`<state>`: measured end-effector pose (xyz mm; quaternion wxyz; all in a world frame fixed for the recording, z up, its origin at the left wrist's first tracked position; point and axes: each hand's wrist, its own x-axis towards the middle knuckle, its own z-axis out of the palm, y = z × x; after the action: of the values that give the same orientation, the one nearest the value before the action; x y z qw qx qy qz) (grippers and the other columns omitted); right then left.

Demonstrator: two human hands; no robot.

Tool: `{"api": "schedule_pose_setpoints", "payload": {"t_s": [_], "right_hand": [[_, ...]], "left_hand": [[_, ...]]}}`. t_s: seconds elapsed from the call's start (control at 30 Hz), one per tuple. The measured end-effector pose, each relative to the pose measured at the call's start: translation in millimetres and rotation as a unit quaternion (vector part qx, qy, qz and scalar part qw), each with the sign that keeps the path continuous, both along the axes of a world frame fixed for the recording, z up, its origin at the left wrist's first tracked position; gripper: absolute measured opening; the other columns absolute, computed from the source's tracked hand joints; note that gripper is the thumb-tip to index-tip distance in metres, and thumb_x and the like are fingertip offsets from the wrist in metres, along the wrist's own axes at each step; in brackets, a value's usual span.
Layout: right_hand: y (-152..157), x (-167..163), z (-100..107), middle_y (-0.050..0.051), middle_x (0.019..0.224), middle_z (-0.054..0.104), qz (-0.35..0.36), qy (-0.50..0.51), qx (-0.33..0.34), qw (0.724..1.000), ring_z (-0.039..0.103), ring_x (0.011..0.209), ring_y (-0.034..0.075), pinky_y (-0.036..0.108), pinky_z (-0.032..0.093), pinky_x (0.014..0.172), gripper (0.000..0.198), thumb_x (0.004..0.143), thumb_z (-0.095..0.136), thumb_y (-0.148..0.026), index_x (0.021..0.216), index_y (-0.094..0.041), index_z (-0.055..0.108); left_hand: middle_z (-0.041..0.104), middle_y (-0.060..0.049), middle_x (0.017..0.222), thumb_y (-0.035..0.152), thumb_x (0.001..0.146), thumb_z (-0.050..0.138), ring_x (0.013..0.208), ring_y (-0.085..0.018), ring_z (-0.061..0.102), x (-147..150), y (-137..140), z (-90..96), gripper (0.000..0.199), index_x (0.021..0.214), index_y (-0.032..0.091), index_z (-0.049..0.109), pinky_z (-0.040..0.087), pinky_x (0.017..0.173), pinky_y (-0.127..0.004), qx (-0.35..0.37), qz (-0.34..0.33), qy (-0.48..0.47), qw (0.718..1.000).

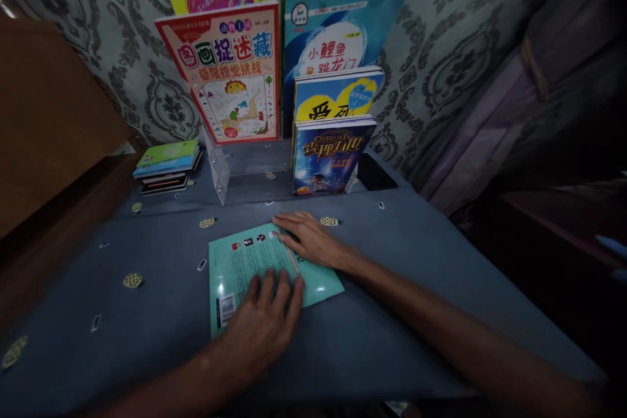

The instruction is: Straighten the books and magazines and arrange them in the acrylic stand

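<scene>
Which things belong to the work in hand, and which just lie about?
In hand:
- teal book
- left hand and right hand, both on it

Lying about:
- upright books
- transparent stand
- book stack
- dark flat object

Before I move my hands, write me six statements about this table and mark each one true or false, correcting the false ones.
1. The left hand and right hand both rest on the glossy teal book. True.
2. The white printed barcode on it is nearer the right hand. False: it is nearer the left hand.
3. The dark blue illustrated book stands in front of the blue-and-yellow book. True.
4. The low stack of books with green on top lies right of the clear plastic stand. False: it lies left.
5. The red-bordered picture book lies flat. False: it stands propped up.
6. The blue-grey tablecloth has yellow pineapple prints. True.
</scene>
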<state>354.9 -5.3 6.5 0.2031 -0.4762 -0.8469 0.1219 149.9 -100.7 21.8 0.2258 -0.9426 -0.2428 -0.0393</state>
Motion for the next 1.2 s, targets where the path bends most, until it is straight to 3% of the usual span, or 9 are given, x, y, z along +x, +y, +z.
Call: {"api": "schedule_pose_setpoints", "payload": {"t_s": [0.2, 0.33, 0.43, 0.53, 0.63, 0.77, 0.93, 1.03, 1.2], "right_hand": [[-17, 8, 3, 0.018, 0.147, 0.055, -0.017, 0.010, 0.001, 1.000, 0.050, 0.137, 0.032, 0.056, 0.038, 0.112, 0.051, 0.099, 0.049, -0.039, 0.144, -0.014, 0.053], [-25, 17, 7, 0.017, 0.146, 0.056, -0.012, 0.047, -0.030, 0.998, 0.051, 0.135, 0.033, 0.059, 0.037, 0.111, 0.054, 0.097, 0.052, -0.046, 0.143, -0.017, 0.055], [-28, 24, 11, 0.015, 0.140, 0.062, 0.009, 0.111, -0.062, 0.992, 0.054, 0.133, 0.031, 0.057, 0.038, 0.112, 0.055, 0.100, 0.043, -0.055, 0.134, -0.017, 0.064], [-29, 30, 17, 0.012, 0.128, 0.070, 0.014, 0.201, -0.099, 0.975, 0.061, 0.126, 0.029, 0.053, 0.041, 0.110, 0.064, 0.100, 0.032, -0.064, 0.117, -0.020, 0.075], [-31, 35, 23, 0.011, 0.119, 0.075, -0.007, 0.276, -0.149, 0.950, 0.064, 0.120, 0.030, 0.052, 0.042, 0.110, 0.069, 0.096, 0.032, -0.071, 0.102, -0.021, 0.080], [-32, 42, 24, 0.009, 0.112, 0.076, 0.020, 0.344, -0.217, 0.913, 0.067, 0.112, 0.031, 0.048, 0.048, 0.103, 0.069, 0.087, 0.045, -0.079, 0.101, -0.020, 0.080], [-31, 43, 18, 0.008, 0.115, 0.074, 0.046, 0.414, -0.249, 0.874, 0.069, 0.107, 0.025, 0.042, 0.051, 0.100, 0.055, 0.069, 0.081, -0.060, 0.105, -0.019, 0.076], [-31, 40, 13, 0.005, 0.104, 0.076, 0.027, 0.446, -0.244, 0.860, 0.070, 0.096, 0.021, 0.039, 0.054, 0.094, 0.044, 0.066, 0.086, -0.049, 0.097, -0.019, 0.077], [-31, 34, 6, 0.000, 0.082, 0.076, -0.013, 0.484, -0.266, 0.833, 0.070, 0.077, 0.017, 0.035, 0.057, 0.082, 0.041, 0.060, 0.090, -0.044, 0.088, -0.017, 0.077]], "left_hand": [[0.067, -0.025, 0.123, 0.018, 0.097, 0.041, 0.107, -0.036, 0.068, -13, -8, -0.9, 0.050, 0.145, 0.005, 0.044, 0.054, 0.085, -0.050, 0.043, -0.024, 0.007, 0.999], [0.071, -0.020, 0.112, 0.012, 0.095, 0.039, 0.097, -0.030, 0.069, -25, -1, 15.4, 0.045, 0.138, 0.004, 0.050, 0.055, 0.083, -0.042, 0.030, -0.056, 0.001, 0.998], [0.072, -0.014, 0.100, 0.006, 0.094, 0.036, 0.085, -0.024, 0.068, -31, 9, 29.5, 0.039, 0.129, 0.007, 0.055, 0.055, 0.071, -0.034, 0.025, -0.053, -0.036, 0.998], [0.070, -0.008, 0.086, 0.005, 0.097, 0.032, 0.075, -0.021, 0.066, -34, 19, 39.2, 0.036, 0.123, 0.010, 0.056, 0.053, 0.061, -0.029, 0.001, -0.036, -0.091, 0.995], [0.069, -0.006, 0.087, 0.010, 0.101, 0.030, 0.077, -0.019, 0.067, -37, 30, 45.1, 0.033, 0.122, 0.016, 0.056, 0.052, 0.061, -0.027, -0.058, 0.001, -0.144, 0.988], [0.072, -0.005, 0.092, 0.021, 0.104, 0.029, 0.079, -0.019, 0.070, -42, 43, 52.2, 0.032, 0.118, 0.021, 0.057, 0.051, 0.063, -0.026, -0.128, 0.049, -0.233, 0.963], [0.070, 0.000, 0.075, 0.035, 0.103, 0.032, 0.061, -0.016, 0.066, -44, 54, 70.5, 0.030, 0.107, 0.022, 0.059, 0.049, 0.058, -0.024, -0.232, 0.082, -0.324, 0.914], [0.066, 0.003, 0.068, 0.037, 0.101, 0.036, 0.053, -0.013, 0.061, -42, 54, 85.6, 0.028, 0.100, 0.022, 0.059, 0.045, 0.053, -0.022, -0.265, 0.085, -0.345, 0.896], [0.063, 0.004, 0.065, 0.039, 0.099, 0.039, 0.051, -0.012, 0.058, -41, 49, 107.4, 0.029, 0.097, 0.021, 0.062, 0.044, 0.052, -0.021, -0.265, 0.084, -0.383, 0.881]]}}
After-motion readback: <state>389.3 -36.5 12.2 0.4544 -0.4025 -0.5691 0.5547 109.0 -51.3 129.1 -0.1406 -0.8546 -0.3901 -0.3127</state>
